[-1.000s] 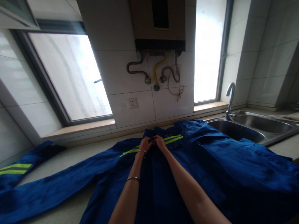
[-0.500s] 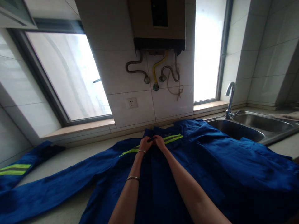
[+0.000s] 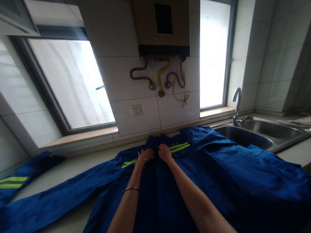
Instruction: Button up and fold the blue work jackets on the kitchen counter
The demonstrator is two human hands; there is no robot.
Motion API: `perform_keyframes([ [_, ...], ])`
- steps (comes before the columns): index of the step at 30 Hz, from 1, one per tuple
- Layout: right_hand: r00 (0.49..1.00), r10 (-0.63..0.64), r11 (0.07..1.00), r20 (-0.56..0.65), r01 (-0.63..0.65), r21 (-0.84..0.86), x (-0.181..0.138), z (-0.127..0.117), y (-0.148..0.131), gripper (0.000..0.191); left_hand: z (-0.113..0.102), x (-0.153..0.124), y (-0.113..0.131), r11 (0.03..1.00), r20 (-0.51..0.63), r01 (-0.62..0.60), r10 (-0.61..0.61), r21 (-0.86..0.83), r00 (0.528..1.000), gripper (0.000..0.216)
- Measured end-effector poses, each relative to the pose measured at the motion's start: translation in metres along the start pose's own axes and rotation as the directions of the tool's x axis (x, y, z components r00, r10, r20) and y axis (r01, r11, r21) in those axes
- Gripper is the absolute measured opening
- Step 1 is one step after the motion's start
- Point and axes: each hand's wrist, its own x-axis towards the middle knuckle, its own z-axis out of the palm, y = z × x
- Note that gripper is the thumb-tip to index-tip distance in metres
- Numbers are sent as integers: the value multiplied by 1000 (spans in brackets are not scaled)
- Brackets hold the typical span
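The left grip (image 3: 146,154) lay spread on the blue work jacket (image 3: 160,187); the right grip (image 3: 165,153), just beside, curled against it, hold unclear.

Holds left forearm (image 3: 125,207) slanting up from seven o'clock, right forearm (image 3: 194,195) from five; rests left hand (image 3: 145,156) with fingers (image 3: 149,151) spread, right hand (image 3: 165,153) with fingers curled, just apart, backs upward.

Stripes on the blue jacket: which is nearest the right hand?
The chest stripe right of the right hand; another stripe runs beneath the left hand, a third stripe lies far left.
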Motion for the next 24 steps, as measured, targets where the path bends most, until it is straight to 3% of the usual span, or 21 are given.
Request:
perform_keyframes([
  [6,980,61,972,188,-16,-234,-7,11,-2,49,4,1,-16,985,157,125,-142,117,977,63],
  [10,946,150,942,287,-49,-332,-6,6,-6,56,-4,12,-16,969,306,101,-168,223,937,76],
  [12,931,177,929,318,-52,-366,-6,2,-8,57,-7,11,-17,970,308,84,-155,230,939,79],
  [15,929,175,925,327,-42,-377,-7,-1,-11,56,-8,-2,-22,965,225,80,-138,250,964,77],
  [18,951,148,932,272,-42,-361,-10,-6,-15,54,-6,-25,-23,950,168,37,-93,309,981,73],
  [20,972,99,938,212,-20,-346,-12,-11,-20,49,-4,-42,-22,947,199,7,-75,320,977,74],
  [24,964,-120,945,239,184,-269,-19,-28,-26,39,-1,-71,-19,954,246,-45,-31,297,969,75],
])
